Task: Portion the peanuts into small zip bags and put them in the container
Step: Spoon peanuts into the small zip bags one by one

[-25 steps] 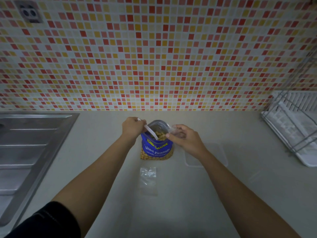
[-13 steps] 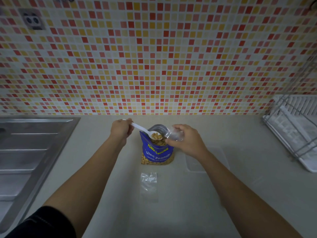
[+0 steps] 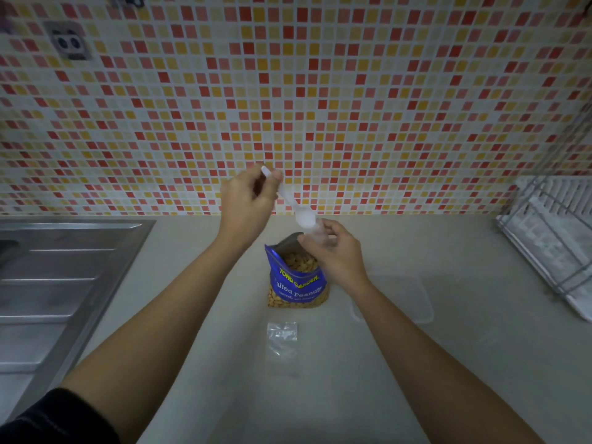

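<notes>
Both hands hover over the open peanut bag (image 3: 298,283): the left hand (image 3: 246,206) grips a white spoon (image 3: 304,217) slanting down-right, bowl at the mouth of the small zip bag (image 3: 315,233) pinched by the right hand (image 3: 336,254); the container (image 3: 400,299) lies right of the peanut bag.

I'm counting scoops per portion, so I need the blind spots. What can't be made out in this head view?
Head view:
The small zip bag: clear, mostly covered by the right hand; its fill cannot be told.
The spoon: bowl blurred, load unclear; handle partly hidden in the left hand.
The container: clear, dim, partly behind the right forearm; contents cannot be told.
The dish rack: cut off by the right edge.
</notes>
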Demonstrator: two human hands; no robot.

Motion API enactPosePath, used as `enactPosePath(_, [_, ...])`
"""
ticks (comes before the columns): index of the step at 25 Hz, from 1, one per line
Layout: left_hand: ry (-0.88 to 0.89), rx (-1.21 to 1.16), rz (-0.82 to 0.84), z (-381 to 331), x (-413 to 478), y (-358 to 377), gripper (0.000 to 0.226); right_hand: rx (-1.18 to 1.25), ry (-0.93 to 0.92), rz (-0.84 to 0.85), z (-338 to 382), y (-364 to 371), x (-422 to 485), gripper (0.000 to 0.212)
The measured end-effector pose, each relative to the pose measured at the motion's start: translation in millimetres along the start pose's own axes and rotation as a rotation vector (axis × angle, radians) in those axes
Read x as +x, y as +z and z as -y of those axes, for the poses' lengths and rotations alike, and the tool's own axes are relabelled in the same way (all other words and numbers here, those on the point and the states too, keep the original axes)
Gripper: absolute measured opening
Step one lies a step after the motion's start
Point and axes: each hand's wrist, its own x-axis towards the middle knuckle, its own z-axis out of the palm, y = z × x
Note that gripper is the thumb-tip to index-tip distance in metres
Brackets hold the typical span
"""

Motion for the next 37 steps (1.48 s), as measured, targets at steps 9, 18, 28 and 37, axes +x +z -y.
enactPosePath(9, [-0.026,0.341,0.41,56.5,-29.3,29.6,0.025,-0.128,0.113,0.078,-20.2,-23.5,-9.1,0.049])
enactPosePath(18, [-0.766,0.048,0.144,70.3,-33.0,49.9,0.025,-0.153,0.125,0.12,-18.5,-28.8,-11.8,0.049])
enactPosePath(28, [-0.987,-0.294,-0.024,92.1,-28.6,35.9,0.021,-0.158,0.085,0.027,-17.2,-31.3,-8.0,0.053])
enactPosePath(37, [-0.976,-0.458,-0.159,93.8,-9.0,10.2,0.009,-0.61,-0.079,0.12,-7.3,-25.1,-1.8,0.068])
